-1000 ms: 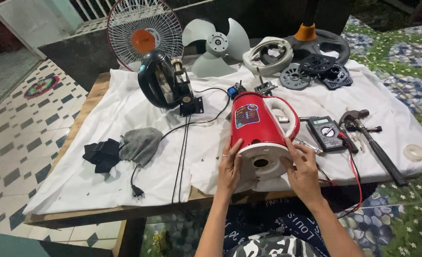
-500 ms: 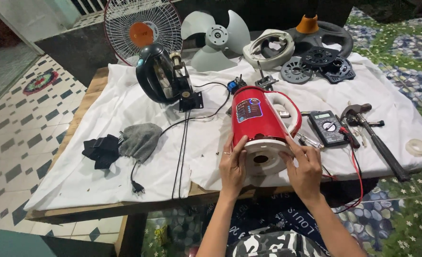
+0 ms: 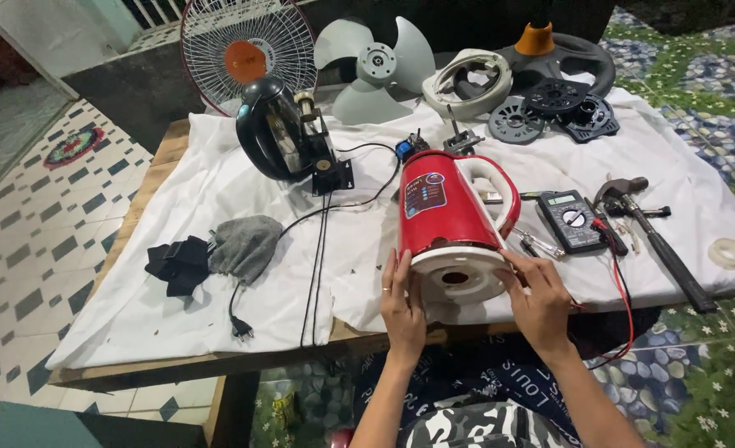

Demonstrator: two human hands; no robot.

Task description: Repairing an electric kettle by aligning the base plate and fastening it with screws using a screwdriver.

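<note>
— Plainly, both hands were on it: the left hand point(image 3: 402, 309) lay flat, fingers spread, against the left side of the red electric kettle point(image 3: 449, 222), and the right hand point(image 3: 540, 300) cupped the right edge of its pale round base.

— Gripping, or just steadying?

— Neither hand was closed; the fingers were open and pressed along the rim, the kettle braced between the two palms. It lay on its side on the white cloth point(image 3: 218, 249) at the near edge of the table, base towards the person, body pointing away, white handle up and to the right.

— So the long axis ran straight out from the hands?

— It did, front to back, about midway between them; neither hand stood clearly nearer.

— And beyond it?

— A black multimeter point(image 3: 573, 219) just right of the handle, with a hammer point(image 3: 651, 232) past that; a dark fan motor point(image 3: 283, 141) behind to the left, and fan blades point(image 3: 376, 66) at the far edge.
</note>
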